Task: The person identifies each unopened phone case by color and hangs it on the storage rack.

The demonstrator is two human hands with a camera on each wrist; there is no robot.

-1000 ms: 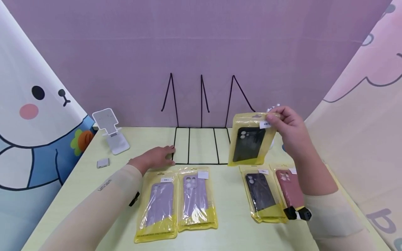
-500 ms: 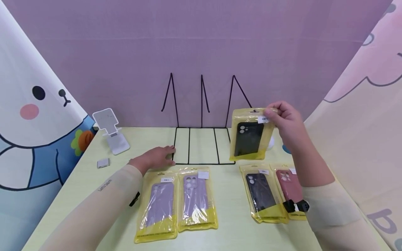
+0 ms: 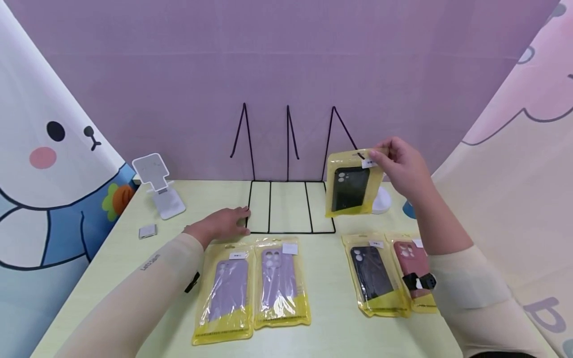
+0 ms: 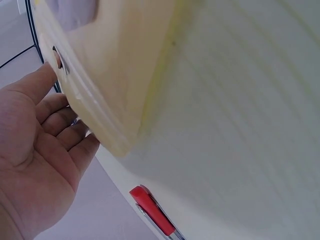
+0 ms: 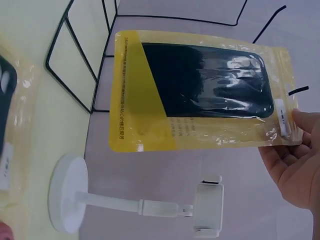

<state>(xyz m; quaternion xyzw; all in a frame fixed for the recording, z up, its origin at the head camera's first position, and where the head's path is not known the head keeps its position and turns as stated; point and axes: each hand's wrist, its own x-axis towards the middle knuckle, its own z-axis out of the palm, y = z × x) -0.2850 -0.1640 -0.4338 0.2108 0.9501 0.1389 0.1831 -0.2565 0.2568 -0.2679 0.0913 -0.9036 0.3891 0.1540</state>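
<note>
My right hand (image 3: 405, 166) pinches the top corner of a yellow-edged bag (image 3: 351, 186) holding a black phone case. The bag hangs upright at the right hook of a black wire display rack (image 3: 290, 232). In the right wrist view, the hook tip (image 5: 299, 90) shows through at the bag's top edge, beside the thumb. My left hand (image 3: 221, 224) holds the left side of the rack's base, fingers at the wire. In the left wrist view, a bag corner (image 4: 112, 125) covers part of those fingers. Two bagged lilac phone cases (image 3: 228, 291) lie before the rack.
At right lie a bagged black case (image 3: 371, 273) and a bagged red case (image 3: 414, 263), partly under my right arm. A white phone stand (image 3: 167, 204) and small grey square (image 3: 147, 231) stand left. A white round-based holder (image 5: 67, 192) is behind the raised bag.
My right hand has moved up, away and slightly left, bringing the bagged black phone case onto the right hook's tip. The left hand has stayed at the rack's base.
</note>
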